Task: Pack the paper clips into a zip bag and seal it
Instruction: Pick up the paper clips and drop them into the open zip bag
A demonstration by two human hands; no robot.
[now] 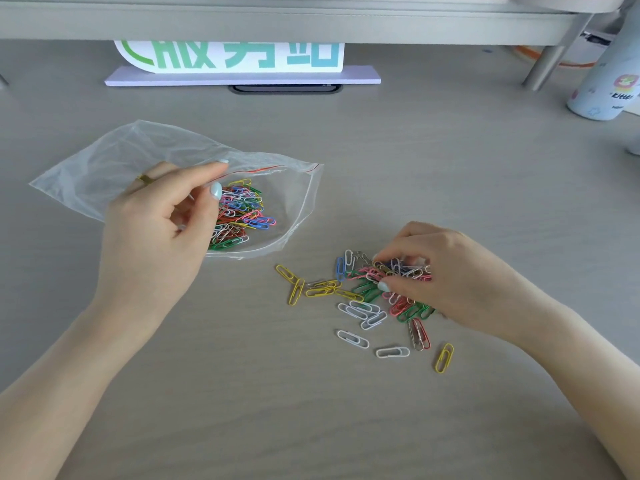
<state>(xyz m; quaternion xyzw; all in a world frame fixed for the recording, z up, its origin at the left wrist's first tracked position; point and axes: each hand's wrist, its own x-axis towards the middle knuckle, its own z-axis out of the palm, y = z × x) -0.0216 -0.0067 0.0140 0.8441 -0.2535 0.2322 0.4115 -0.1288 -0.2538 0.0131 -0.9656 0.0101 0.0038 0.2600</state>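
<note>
Left hand (pixel 162 216) pinches the bag (pixel 104 168) mouth open; right hand (pixel 446 278) pinches clips (pixel 367 306) from the pile beneath it.

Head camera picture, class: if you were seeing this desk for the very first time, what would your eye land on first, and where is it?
First, the bright loose paper clips scattered on the desk at lower right, where the right hand pinches some from the heap. Next, the clear zip bag at left, its mouth held open by the left hand, with a colourful pile of clips already inside.
</note>
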